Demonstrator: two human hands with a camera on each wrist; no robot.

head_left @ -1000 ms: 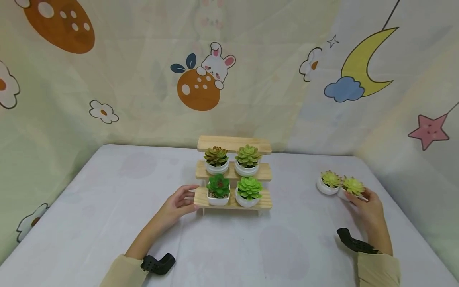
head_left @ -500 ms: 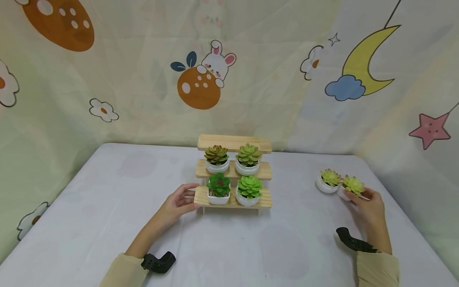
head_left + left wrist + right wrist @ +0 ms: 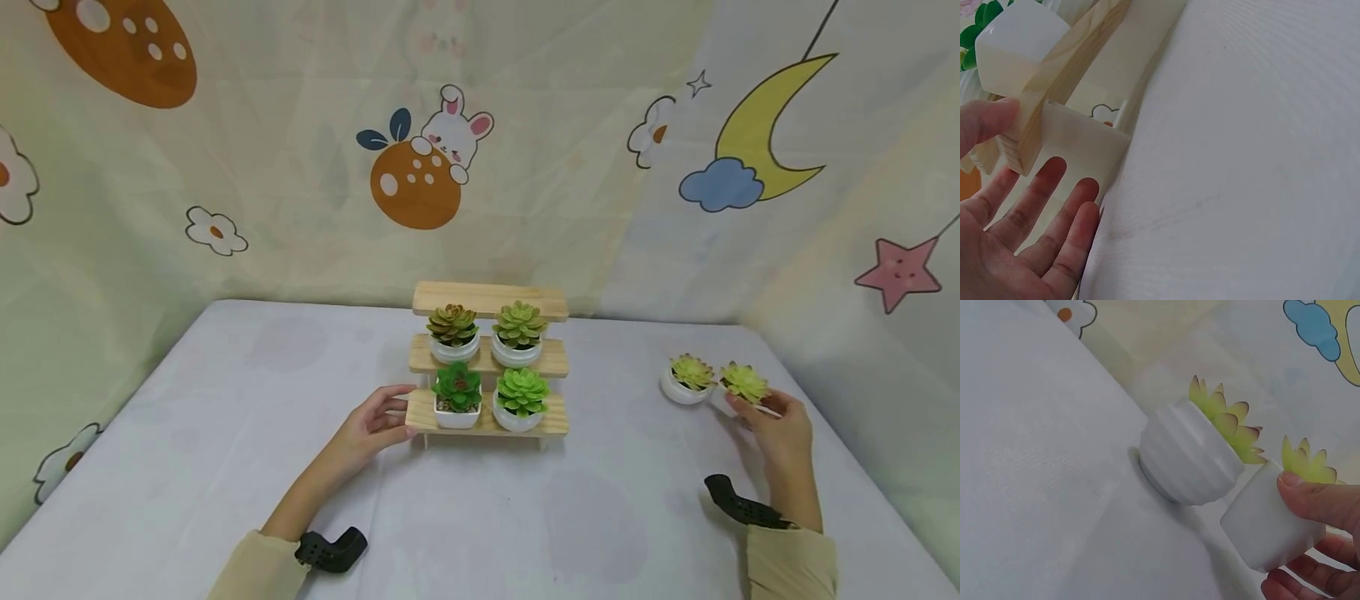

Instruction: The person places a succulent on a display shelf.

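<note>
One held succulent [image 3: 744,383] shifted right, five other succulents [image 3: 522,392]

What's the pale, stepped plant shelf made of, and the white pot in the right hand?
The pale, stepped plant shelf looks mostly like smooth wood, perhaps unvarnished: grain lines show. The white tapered pot in the right hand could be ceramic or plastic; its even, softly shiny surface fits both.

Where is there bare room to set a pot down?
Free: the wooden stand's top tier; the table between stand and loose pot, and in front of the stand. Crowded: the lower tiers, two plants each; beside the loose pot, where the right hand holds another pot close.
</note>
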